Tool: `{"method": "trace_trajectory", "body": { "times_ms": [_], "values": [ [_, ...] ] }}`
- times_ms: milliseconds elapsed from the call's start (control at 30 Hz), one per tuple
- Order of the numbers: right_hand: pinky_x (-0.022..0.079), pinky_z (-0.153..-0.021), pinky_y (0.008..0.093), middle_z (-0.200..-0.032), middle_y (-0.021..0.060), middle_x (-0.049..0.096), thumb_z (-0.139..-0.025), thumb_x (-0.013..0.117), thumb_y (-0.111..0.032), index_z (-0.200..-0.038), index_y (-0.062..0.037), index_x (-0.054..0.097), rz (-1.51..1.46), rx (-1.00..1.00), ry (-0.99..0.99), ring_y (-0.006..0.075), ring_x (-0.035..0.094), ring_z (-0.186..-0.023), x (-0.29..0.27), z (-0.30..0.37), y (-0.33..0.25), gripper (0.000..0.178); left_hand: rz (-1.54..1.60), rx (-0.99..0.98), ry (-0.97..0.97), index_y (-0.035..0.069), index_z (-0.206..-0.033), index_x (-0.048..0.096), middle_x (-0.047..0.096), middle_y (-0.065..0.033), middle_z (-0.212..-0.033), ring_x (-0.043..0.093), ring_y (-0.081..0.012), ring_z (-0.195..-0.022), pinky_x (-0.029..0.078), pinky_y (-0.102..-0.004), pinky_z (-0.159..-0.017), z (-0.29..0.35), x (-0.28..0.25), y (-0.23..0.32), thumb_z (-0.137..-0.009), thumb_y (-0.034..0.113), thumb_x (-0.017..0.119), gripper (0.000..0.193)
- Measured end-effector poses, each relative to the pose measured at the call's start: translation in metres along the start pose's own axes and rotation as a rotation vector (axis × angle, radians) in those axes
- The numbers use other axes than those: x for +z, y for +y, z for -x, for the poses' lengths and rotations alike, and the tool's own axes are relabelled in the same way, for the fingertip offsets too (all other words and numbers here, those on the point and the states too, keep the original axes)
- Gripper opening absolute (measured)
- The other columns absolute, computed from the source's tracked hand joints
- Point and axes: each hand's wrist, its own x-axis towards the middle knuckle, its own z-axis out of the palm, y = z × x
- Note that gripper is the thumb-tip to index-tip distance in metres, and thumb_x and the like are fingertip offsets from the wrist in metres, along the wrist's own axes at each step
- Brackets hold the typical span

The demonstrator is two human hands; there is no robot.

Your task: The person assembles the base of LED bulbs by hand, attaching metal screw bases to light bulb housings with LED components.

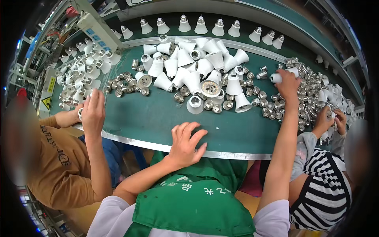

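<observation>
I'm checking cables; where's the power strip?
In the head view, the power strip is at upper left, just above the leftmost cluster of white bulb housings.

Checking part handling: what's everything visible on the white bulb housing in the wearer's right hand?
White bulb housing, smooth and plastic-looking, tipped sideways in the right hand, beside the heap of metal screw caps. Its left end shows, with no metal cap visible there; the hand hides its middle. Whether it touches the green bench is unclear.

part of a white piece [276,78] is covered by the right hand [287,83]. the faces of a person in brown [65,170] and a person in stripes [327,185] are blurred. clutter [51,35] at the upper left is too small to be told apart.
</observation>
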Motion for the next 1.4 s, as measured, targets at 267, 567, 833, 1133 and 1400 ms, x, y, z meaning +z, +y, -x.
{"method": "trace_trajectory", "body": {
  "times_ms": [267,567,833,1133,1400],
  "values": [
    [0.042,-0.08,0.0288,-0.094,0.0042,0.056,-0.069,0.066,-0.004,-0.106,-0.0026,0.052,-1.523,0.128,0.275,0.0149,0.053,-0.087,-0.019,0.122,-0.09,0.04,0.74,-0.264,0.087,0.002,-0.102,0.052,0.051,-0.0106,-0.101,0.046,-0.0235,-0.093,0.039,-0.0366,-0.08,0.011,-0.001,0.018,-0.074,0.005,0.058,0.029],
    [0.035,-0.09,0.0356,-0.116,0.017,0.046,-0.085,0.051,-0.033,-0.105,0.0006,0.053,-1.113,-0.307,0.2,0.0312,0.043,-0.106,0.008,0.21,-0.178,0.04,2.024,-0.921,-0.266,0.009,-0.134,0.027,0.041,-0.0075,-0.126,0.041,-0.0219,-0.117,0.039,-0.0407,-0.092,-0.004,-0.028,0.019,-0.091,0.036,0.035,0.05],
    [0.044,-0.058,0.0361,-0.077,0.0116,0.053,-0.074,0.062,-0.009,-0.094,-0.0014,0.055,-0.723,-0.228,0.274,0.0259,0.054,-0.068,0.003,0.16,-0.175,0.022,2.089,-0.908,-0.063,0.009,-0.121,0.034,0.046,-0.0145,-0.119,0.053,-0.0302,-0.102,0.05,-0.0366,-0.08,0.016,-0.034,-0.007,-0.085,0.014,0.052,0.041],
    [0.043,-0.057,0.0293,-0.08,0.0084,0.051,-0.074,0.057,-0.001,-0.079,-0.0014,0.049,-1.196,-0.114,0.149,0.0173,0.053,-0.064,-0.007,0.179,-0.165,0.009,1.98,-0.757,-0.016,0.015,-0.11,0.042,0.046,-0.0081,-0.119,0.048,-0.0248,-0.111,0.042,-0.0419,-0.094,0.013,-0.033,-0.002,-0.074,-0.001,0.063,0.045],
    [0.034,-0.053,0.0215,-0.074,0.0046,0.052,-0.074,0.058,-0.002,-0.081,0.0019,0.055,-1.398,-0.223,0.134,0.0079,0.043,-0.06,-0.047,0.206,-0.162,0.008,1.853,-0.697,-0.039,0.013,-0.109,0.046,0.043,-0.0089,-0.122,0.046,-0.0212,-0.111,0.041,-0.0414,-0.095,0.007,-0.027,0.01,-0.071,-0.002,0.065,0.045]
  ]
}}
